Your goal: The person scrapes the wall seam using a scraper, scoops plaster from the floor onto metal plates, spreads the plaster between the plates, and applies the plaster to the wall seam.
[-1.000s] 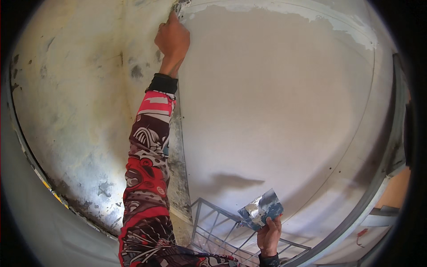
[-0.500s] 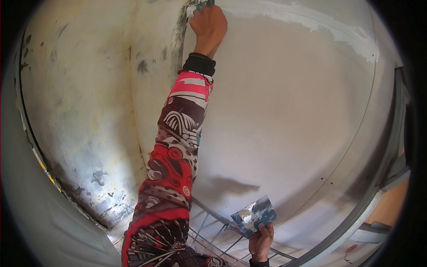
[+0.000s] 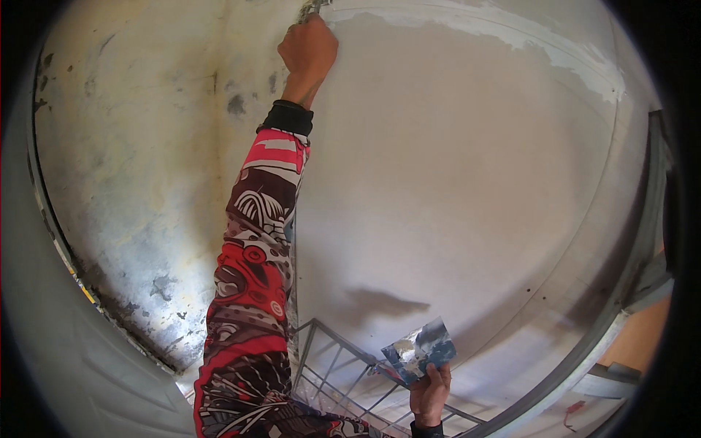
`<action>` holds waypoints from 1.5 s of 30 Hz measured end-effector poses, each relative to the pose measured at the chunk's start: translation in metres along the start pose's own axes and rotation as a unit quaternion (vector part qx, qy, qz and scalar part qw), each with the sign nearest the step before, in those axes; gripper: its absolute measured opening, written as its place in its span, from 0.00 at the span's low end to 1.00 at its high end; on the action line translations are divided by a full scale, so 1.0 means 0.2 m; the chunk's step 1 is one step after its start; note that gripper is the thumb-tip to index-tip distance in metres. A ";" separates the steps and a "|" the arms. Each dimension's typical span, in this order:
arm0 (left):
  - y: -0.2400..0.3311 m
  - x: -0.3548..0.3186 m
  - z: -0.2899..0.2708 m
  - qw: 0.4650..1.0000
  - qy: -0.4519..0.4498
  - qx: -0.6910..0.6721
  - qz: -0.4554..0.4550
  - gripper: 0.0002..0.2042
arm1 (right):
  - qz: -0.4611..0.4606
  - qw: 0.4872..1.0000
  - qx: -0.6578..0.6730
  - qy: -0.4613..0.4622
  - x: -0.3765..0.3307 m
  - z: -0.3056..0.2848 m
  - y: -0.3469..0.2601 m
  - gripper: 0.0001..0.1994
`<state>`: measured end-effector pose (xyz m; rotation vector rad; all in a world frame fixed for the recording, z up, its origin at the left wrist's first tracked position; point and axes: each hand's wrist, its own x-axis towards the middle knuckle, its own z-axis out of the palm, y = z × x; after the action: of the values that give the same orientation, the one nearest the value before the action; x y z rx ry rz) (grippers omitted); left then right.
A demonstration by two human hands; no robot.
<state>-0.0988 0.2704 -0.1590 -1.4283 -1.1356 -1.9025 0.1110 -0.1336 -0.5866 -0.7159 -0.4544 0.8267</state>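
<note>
My left arm, in a red, black and white patterned sleeve, reaches up the wall. My left hand (image 3: 309,48) is closed around a putty knife (image 3: 312,9), cut off by the top edge; most of its handle is hidden in the fist. The tool is at the seam between the stained wall section (image 3: 146,146) and the smooth pale panel (image 3: 453,168). Low on the right, my right hand (image 3: 430,394) grips a flat rectangular putty plate (image 3: 420,350) between thumb and fingers. Wet grey-white paste is smeared over its bluish face.
Fresh white filler (image 3: 504,25) runs along the panel's top and upper right. A grey metal lattice frame (image 3: 343,372) stands below my hands. Grey sheeting (image 3: 80,350) lies along the left edge. At the lower right are a metal rail (image 3: 577,379) and a small red item (image 3: 575,409).
My left hand and the putty knife have shifted left and slightly down, uncovering more of the pale panel. My right hand and the putty plate have hardly moved.
</note>
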 end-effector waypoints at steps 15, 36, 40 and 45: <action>0.06 0.01 0.05 0.999 -0.022 -0.033 0.022 0.11 | -0.029 0.999 -0.003 0.016 -0.01 0.02 0.02 0.18; 0.25 -0.72 -0.42 0.863 -0.101 -0.480 -0.118 0.08 | -0.034 0.999 0.023 -0.001 0.02 -0.11 0.04 0.22; 0.30 -1.25 -0.78 0.833 -0.292 -0.452 -0.127 0.09 | -0.029 0.999 0.022 -0.026 0.03 -0.04 -0.04 0.22; 0.28 -1.69 -1.14 0.775 -0.447 -0.436 -0.095 0.07 | -0.015 0.993 0.062 -0.100 0.11 0.00 -0.04 0.21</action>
<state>-0.0643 0.0176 -0.4815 -3.0669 -0.7006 -1.9940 0.1278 -0.1197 -0.5787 -0.5132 -0.5859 0.8946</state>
